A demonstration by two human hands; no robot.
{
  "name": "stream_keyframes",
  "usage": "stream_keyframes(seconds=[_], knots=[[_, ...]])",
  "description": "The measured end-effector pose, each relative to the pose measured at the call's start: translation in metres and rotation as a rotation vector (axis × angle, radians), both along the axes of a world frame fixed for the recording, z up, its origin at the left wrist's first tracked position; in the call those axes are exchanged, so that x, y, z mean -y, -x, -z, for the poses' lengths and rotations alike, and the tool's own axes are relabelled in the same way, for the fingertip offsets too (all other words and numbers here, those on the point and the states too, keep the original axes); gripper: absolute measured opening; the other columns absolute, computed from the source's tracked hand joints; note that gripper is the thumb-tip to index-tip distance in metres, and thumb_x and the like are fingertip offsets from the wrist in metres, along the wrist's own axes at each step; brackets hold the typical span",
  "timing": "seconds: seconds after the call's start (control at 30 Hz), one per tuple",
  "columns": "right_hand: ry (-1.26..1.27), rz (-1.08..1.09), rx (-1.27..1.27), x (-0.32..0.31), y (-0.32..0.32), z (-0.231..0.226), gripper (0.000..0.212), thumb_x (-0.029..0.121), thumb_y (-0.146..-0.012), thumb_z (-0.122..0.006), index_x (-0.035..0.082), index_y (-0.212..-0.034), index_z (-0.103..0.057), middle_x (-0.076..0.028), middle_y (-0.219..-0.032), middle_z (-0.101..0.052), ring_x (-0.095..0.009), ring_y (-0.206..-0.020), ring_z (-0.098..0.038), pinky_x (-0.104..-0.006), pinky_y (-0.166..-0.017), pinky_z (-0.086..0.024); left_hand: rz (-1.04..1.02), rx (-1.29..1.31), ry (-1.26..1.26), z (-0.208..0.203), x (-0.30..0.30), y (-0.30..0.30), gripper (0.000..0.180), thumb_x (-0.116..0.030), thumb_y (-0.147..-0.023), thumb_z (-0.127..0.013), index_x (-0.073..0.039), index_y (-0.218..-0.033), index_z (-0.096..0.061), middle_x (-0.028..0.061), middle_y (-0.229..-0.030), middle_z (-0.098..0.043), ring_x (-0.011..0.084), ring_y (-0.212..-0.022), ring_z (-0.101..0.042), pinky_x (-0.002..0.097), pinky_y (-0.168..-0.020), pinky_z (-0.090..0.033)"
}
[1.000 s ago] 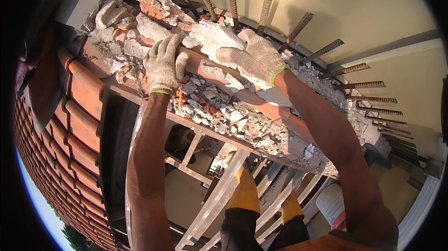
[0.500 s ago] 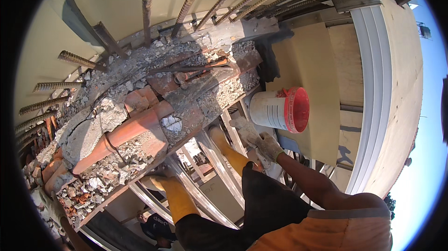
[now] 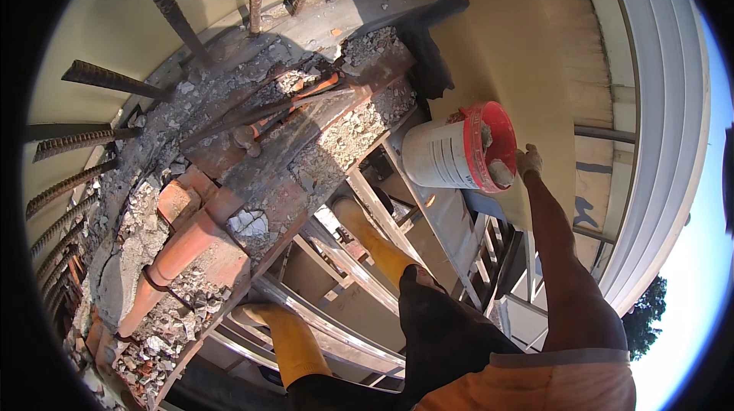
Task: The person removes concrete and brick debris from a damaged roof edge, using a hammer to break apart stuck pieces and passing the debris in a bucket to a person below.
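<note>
My right hand point(image 3: 529, 160), in a pale work glove, is beside the red rim of a white bucket point(image 3: 436, 155). Its fingers look apart, with nothing seen in them. The bucket lies tipped toward that hand in this view, and grey chunks of concrete point(image 3: 501, 174) show inside its mouth. My left hand is out of view. On the broken masonry lies a hammer point(image 3: 246, 139) with an orange handle, beside a dark metal bar point(image 3: 206, 132).
Rebar stubs point(image 3: 177, 17) stick up along the far wall. An orange clay pipe point(image 3: 180, 246) lies among loose rubble point(image 3: 160, 346). My yellow boots point(image 3: 371, 239) stand among metal beams point(image 3: 344, 319) with gaps between them. A tan panel point(image 3: 497, 44) is behind the bucket.
My right hand has moved up and right to the bucket's rim and let go of a concrete chunk. Chunks now show in the bucket. My left hand has left the view.
</note>
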State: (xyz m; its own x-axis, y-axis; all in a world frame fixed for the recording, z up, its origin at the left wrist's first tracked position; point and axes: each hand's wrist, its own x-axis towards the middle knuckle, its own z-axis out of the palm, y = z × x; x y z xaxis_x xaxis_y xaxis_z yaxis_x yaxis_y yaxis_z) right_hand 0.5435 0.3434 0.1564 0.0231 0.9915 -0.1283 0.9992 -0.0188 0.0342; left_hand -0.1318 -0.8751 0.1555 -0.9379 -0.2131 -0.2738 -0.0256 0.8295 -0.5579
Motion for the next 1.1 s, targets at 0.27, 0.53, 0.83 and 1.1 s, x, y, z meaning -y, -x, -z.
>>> stream_keyframes(seconds=[0.27, 0.53, 0.83, 1.1], knots=[[0.131, 0.038, -0.207, 0.082, 0.070, 0.065, 0.080, 0.073, -0.104, -0.041, 0.006, -0.135, -0.070, -0.018, -0.119, -0.077, -0.033, -0.110, -0.074, -0.0490, -0.096, -0.056, -0.115, -0.220, -0.396, -0.003, -0.030, -0.049, 0.055, -0.032, -0.108, -0.058, -0.002, -0.154, -0.053, 0.0168, -0.165, -0.044, 0.0389, -0.133, -0.060, 0.0472, -0.108, -0.052], [0.139, -0.986, -0.407, 0.346, 0.265, 0.076, 0.065, 0.036, -0.104, -0.068, 0.000, -0.153, -0.046, -0.024, -0.150, -0.051, -0.043, -0.139, -0.052, -0.0513, -0.119, -0.042, -0.056, -0.418, -0.397, -0.080, -0.079, -0.055, 0.084, -0.038, -0.077, -0.088, -0.016, -0.152, -0.057, 0.0162, -0.149, -0.058, 0.0391, -0.137, -0.056, 0.0490, -0.116, -0.046], [0.698, -1.757, -0.591, 0.732, 0.682, 0.050, 0.077, 0.054, -0.094, -0.075, 0.008, -0.152, -0.051, -0.024, -0.146, -0.060, -0.044, -0.137, -0.056, -0.0522, -0.117, -0.046, 0.036, -0.323, -0.395, -0.064, -0.075, -0.052, 0.114, -0.038, -0.064, -0.100, -0.025, -0.162, -0.044, 0.0119, -0.167, -0.040, 0.0360, -0.157, -0.031, 0.0563, -0.128, -0.027], [0.647, -1.933, 0.011, 0.800, 0.760, 0.103, 0.079, 0.064, -0.101, -0.057, 0.012, -0.160, -0.046, -0.021, -0.158, -0.054, -0.034, -0.148, -0.051, -0.0470, -0.123, -0.040, 0.132, -0.483, -0.464, -0.032, -0.048, -0.053, 0.124, -0.057, -0.055, -0.099, -0.033, -0.163, -0.043, 0.0075, -0.167, -0.039, 0.0375, -0.157, -0.031, 0.0602, -0.128, -0.025]])
